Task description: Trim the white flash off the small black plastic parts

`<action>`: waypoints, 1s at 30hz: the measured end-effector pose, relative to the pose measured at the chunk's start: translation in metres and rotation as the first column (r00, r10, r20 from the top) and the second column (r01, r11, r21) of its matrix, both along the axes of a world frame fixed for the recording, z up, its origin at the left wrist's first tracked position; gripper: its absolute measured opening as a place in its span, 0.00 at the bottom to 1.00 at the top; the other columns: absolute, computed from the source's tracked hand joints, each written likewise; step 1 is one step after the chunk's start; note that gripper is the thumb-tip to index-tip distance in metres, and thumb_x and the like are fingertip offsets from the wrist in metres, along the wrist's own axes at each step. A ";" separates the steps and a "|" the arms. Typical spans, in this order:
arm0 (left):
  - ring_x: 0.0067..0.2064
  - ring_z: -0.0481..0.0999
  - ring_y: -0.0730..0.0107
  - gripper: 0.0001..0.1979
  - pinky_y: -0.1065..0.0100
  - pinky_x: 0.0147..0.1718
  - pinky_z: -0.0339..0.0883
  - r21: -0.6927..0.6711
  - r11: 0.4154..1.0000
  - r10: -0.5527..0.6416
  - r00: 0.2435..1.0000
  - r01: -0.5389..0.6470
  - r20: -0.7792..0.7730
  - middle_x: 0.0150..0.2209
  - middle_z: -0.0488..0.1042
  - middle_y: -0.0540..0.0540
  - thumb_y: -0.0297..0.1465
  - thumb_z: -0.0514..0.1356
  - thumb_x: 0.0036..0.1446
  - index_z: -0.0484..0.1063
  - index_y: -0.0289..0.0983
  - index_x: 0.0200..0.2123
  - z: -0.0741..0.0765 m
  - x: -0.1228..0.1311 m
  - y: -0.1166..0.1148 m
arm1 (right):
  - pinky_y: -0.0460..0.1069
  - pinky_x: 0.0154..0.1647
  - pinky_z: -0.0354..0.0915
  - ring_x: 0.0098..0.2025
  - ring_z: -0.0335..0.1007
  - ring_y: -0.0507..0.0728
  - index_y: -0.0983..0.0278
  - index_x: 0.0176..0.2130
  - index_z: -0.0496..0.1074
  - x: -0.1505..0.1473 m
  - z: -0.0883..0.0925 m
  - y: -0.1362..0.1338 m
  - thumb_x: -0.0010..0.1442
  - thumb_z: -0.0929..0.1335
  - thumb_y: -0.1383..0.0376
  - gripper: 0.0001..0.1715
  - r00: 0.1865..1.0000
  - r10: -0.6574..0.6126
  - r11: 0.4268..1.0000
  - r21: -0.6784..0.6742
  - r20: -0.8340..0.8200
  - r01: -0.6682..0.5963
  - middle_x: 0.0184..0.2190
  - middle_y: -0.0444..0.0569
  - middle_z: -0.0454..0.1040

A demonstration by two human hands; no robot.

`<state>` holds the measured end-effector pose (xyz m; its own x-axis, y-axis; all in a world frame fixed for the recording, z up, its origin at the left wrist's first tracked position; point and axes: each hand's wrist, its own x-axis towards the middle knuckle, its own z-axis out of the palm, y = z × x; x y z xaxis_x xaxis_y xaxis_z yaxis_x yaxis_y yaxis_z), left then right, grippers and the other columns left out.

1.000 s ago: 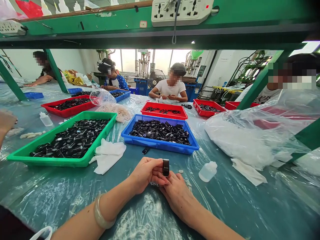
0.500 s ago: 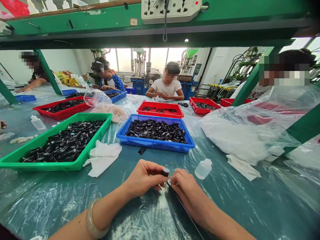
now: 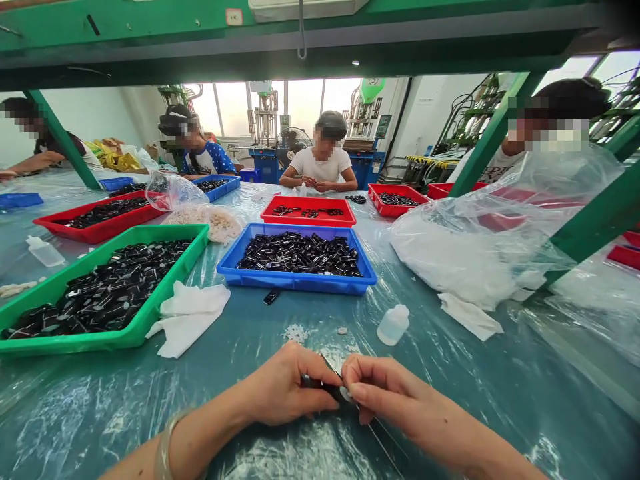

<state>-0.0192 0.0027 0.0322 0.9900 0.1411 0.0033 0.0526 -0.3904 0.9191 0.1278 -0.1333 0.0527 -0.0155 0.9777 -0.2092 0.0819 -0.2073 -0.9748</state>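
My left hand (image 3: 285,383) is closed on a small black piece (image 3: 320,383), mostly hidden by the fingers. A pale oval end (image 3: 346,394) of it points towards my right hand (image 3: 400,397). The right thumb and forefinger are pinched together at that end; what lies between them is too small to make out. A long, thin metal strip (image 3: 383,445) runs under the fingers towards me, its kind unclear. Beyond my hands stands a blue tray (image 3: 295,285) heaped with glossy black pieces. One loose black piece (image 3: 271,296) lies by its front edge.
At left are a green tray (image 3: 150,331) of black pieces and a white cloth (image 3: 187,317). A small squeeze bottle (image 3: 393,325), white crumbs (image 3: 296,333) and a big clear bag (image 3: 460,247) lie ahead. Co-workers sit across the table, and a green shelf beam (image 3: 200,50) crosses overhead.
My view has shifted, so the trays sit further left. The right fingers have moved onto the black piece's pale end, which the left hand has turned. White crumbs behind the hands are now visible.
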 end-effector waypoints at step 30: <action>0.22 0.64 0.80 0.09 0.78 0.25 0.57 0.100 0.993 0.051 0.995 -0.060 0.091 0.19 0.64 0.53 0.27 0.57 0.53 0.75 0.32 0.25 -0.007 0.002 0.000 | 0.43 0.29 0.62 0.27 0.61 0.47 0.67 0.29 0.71 -0.017 -0.028 0.010 0.45 0.77 0.59 0.17 0.806 -0.342 0.938 -0.125 -0.483 0.323 0.24 0.42 0.67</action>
<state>-0.0167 0.0026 0.0249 0.9758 0.1901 0.1078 -0.0031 -0.4811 0.8767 0.1106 -0.1233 0.0243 0.1998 0.9342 -0.2956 -0.4846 -0.1679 -0.8585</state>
